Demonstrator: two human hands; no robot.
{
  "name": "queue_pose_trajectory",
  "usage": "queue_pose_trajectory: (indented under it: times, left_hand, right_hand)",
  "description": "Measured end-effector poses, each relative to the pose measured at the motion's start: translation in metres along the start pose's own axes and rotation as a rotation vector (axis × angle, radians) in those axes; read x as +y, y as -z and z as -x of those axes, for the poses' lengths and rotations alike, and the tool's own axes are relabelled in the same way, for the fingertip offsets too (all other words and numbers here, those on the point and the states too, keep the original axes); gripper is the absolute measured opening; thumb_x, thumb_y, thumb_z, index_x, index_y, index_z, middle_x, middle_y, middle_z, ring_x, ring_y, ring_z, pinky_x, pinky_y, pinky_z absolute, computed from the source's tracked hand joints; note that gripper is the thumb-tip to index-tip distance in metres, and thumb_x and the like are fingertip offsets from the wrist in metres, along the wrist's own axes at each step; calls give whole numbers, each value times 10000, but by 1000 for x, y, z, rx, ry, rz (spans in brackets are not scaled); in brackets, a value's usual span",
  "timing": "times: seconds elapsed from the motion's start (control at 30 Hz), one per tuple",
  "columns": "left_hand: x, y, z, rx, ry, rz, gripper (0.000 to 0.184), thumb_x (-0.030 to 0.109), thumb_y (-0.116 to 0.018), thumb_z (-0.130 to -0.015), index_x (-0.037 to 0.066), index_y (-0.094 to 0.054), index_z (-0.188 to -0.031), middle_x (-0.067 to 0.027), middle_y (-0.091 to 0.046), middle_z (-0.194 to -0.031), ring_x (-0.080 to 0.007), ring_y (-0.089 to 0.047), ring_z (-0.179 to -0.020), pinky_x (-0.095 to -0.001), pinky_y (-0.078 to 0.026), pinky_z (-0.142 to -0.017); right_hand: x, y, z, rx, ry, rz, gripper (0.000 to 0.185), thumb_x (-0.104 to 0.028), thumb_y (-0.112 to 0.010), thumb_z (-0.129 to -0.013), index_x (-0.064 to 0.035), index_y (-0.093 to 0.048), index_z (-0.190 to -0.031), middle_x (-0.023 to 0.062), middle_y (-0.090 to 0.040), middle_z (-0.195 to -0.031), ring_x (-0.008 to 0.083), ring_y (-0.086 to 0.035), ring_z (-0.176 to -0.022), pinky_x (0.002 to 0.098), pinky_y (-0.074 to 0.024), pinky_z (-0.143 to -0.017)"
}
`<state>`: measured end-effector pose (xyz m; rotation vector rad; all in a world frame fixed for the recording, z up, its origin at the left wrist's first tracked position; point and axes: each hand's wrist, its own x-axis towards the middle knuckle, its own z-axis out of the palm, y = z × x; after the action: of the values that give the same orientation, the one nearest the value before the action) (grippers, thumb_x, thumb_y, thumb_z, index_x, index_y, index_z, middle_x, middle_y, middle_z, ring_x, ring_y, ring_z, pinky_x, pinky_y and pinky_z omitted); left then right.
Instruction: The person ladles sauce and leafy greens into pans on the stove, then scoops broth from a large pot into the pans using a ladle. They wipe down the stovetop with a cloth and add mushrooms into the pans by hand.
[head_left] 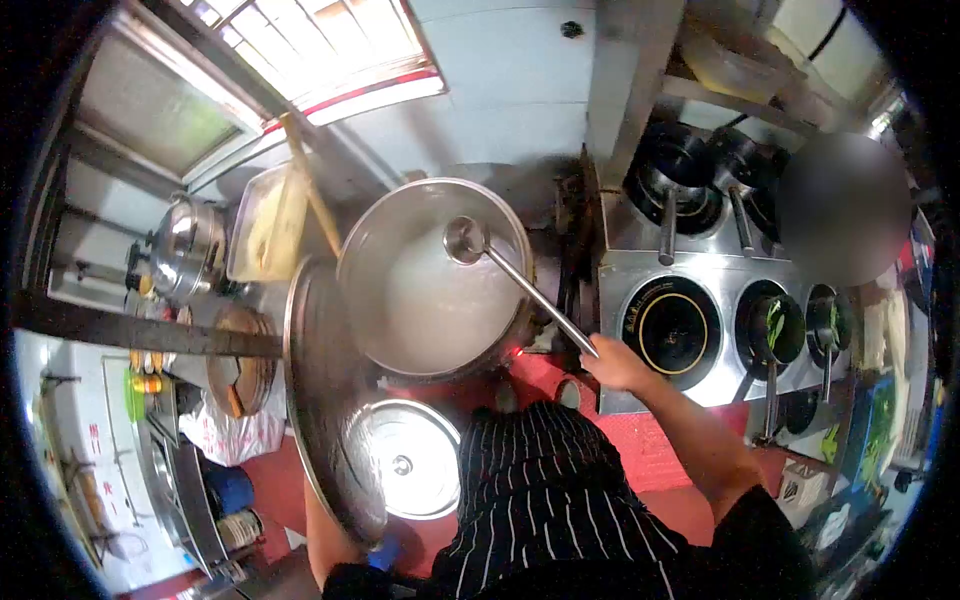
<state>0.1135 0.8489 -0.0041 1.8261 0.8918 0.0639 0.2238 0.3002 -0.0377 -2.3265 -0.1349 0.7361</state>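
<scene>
My right hand [618, 363] is closed round the long handle of a metal ladle [465, 240]. The ladle's bowl hangs over a large stockpot [352, 225] filled with cloudy, whitish liquid. At the pot's left, a big round metal pot lid [335, 400] is tilted up on edge, its broad face towards the pot. My left forearm [330, 540] runs up behind this lid, which it appears to hold up; the fingers are hidden. Below the pot, near my apron, lies a shiny round lid with a central knob [402, 465].
On the right, a steel cooktop [690, 388] carries several long-handled pans, two with green vegetables. A person [845, 210], blurred, is at the far right. Left of the stockpot are a rectangular tray [245, 250], a wooden stick [312, 190], a steamer pot [190, 250] and a white plastic bag [230, 435].
</scene>
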Motion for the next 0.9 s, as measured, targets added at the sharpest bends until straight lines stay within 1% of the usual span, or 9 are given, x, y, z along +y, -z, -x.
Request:
queue_pose_trajectory:
  times: [0.17,0.3,0.37,0.5,0.63,0.73,0.8,0.83,0.9]
  left_hand:
    - [-136,35,59,236,287,217,518,426,-567,-891,-72,-688,-968,-131,-683,-816,-210,-634,-714,-365,-494,-625]
    - [-245,54,105,346,471,250,532,430,-567,-891,-80,-683,-989,-136,-687,-832,-217,-640,-735,-372,-500,-642]
    - [-290,62,129,377,549,228,539,433,-567,-891,-83,-680,-1000,-138,-689,-840,-220,-642,-746,-376,-502,-651]
    - [-375,88,161,381,682,126,554,437,-567,-892,-91,-675,-1021,-143,-693,-857,-227,-648,-767,-383,-508,-668]
    - [-307,82,199,541,895,387,534,418,-586,-885,-83,-648,-1061,-122,-681,-908,-246,-657,-754,-401,-520,-635]
    - [-302,86,205,524,883,407,495,380,-603,-879,-63,-629,-1099,-115,-673,-914,-250,-659,-739,-414,-536,-625]
    - [-313,88,198,527,923,430,483,363,-601,-884,-64,-625,-1108,-116,-672,-915,-247,-657,-725,-416,-541,-628]
    - [-325,90,195,491,893,468,495,374,-581,-896,-64,-613,-1124,-121,-666,-944,-245,-653,-748,-407,-545,-649]
    - [-344,92,185,425,844,521,507,385,-559,-907,-62,-601,-1141,-126,-660,-974,-242,-649,-772,-399,-549,-670]
  right_hand:
    - [-42,-16,-93,-64,74,258,392,-294,-603,-835,61,-620,-999,278,-645,-963,425,-630,-921,470,-500,-793]
    - [-81,-39,-149,-221,-52,420,343,-235,-567,-812,73,-682,-908,271,-659,-965,418,-637,-933,457,-511,-817]
    - [-84,-49,-169,-246,169,689,323,-205,-548,-804,63,-686,-922,252,-668,-957,400,-647,-926,443,-524,-813]
    - [-120,-66,-168,-135,94,721,219,-123,-586,-769,23,-719,-863,226,-683,-946,380,-658,-926,443,-538,-816]
    - [-123,-114,-187,-155,86,732,222,-111,-604,-767,21,-719,-904,215,-683,-987,367,-660,-950,441,-534,-829]
    - [-116,-144,-200,-476,219,1044,169,-115,-595,-793,16,-698,-819,189,-695,-896,305,-687,-778,412,-548,-684]
    - [-97,-153,-201,-473,-286,313,138,-126,-590,-836,-18,-623,-756,116,-629,-694,197,-585,-525,342,-454,-484]
    - [-98,-147,-186,-464,-298,305,138,-126,-590,-836,-18,-623,-756,116,-629,-694,197,-585,-525,342,-454,-484]
    - [-96,-129,-146,-426,-385,-447,176,-165,-599,-875,-68,-536,-743,21,-491,-584,106,-415,-411,278,-316,-404]
